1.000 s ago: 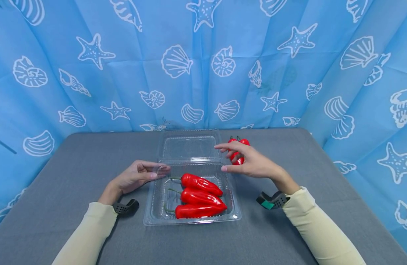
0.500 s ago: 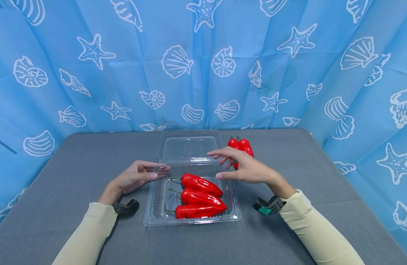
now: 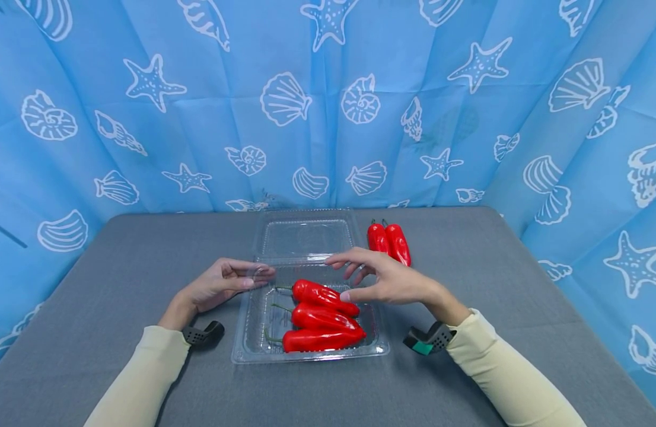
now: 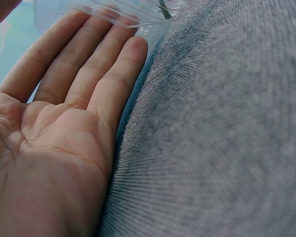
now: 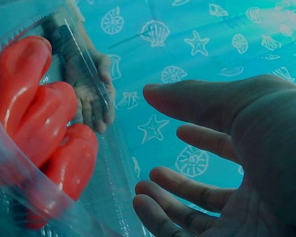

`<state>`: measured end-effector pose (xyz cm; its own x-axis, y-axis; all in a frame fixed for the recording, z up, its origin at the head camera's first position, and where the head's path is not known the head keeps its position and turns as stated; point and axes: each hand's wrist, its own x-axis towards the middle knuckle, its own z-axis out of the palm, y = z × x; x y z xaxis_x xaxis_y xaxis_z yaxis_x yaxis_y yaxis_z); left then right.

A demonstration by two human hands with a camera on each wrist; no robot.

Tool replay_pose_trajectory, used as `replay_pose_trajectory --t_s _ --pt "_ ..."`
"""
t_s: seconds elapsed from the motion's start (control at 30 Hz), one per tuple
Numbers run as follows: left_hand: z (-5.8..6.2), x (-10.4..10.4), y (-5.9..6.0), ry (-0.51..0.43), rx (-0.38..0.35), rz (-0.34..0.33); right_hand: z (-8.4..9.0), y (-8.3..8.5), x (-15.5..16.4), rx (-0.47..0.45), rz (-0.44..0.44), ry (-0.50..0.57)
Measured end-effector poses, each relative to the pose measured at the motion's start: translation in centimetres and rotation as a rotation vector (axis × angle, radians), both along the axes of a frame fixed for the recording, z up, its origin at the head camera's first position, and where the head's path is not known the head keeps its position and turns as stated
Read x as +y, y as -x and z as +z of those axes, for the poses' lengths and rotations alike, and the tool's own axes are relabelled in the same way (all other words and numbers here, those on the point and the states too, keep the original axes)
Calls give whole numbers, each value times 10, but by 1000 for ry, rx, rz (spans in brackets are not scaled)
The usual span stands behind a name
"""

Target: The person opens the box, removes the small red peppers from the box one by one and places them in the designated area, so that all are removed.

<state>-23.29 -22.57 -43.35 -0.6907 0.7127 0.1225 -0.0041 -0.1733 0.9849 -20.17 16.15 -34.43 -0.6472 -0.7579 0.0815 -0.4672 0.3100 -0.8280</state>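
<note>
A clear plastic clamshell container [image 3: 312,357] lies open on the table, its lid [image 3: 306,234] folded back at the far side. Three red peppers [image 3: 319,340] with green stems lie side by side in the tray. My left hand [image 3: 218,284] rests at the left wall of the container, and its straight fingertips show through the plastic in the left wrist view. Over the container's right back corner hovers my right hand [image 3: 384,276]. Its fingers [image 5: 197,192] are spread and loosely bent with nothing between them, and the thumb overlaps the back pepper in the head view.
Two more red peppers [image 3: 397,240] lie together beyond my right hand, to the right of the lid; the hand partly covers them. A grey cloth covers the table [image 3: 445,379]. Behind it hangs a blue curtain [image 3: 328,118] printed with shells and starfish.
My right hand has moved left and nearer, away from the two back peppers and over the container's corner, uncovering more of those peppers. My left hand and the container have stayed still.
</note>
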Motion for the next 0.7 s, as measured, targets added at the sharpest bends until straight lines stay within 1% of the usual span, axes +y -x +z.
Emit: replay_pose_trajectory --t_s 0.23,0.4,0.7 --pt "0 0 0 7 10 3 -1 -5 -5 -41 46 10" --pt "1 0 0 22 14 14 -3 -7 -9 -57 83 15" --pt "1 0 0 15 3 9 -8 -10 -14 -76 136 5"
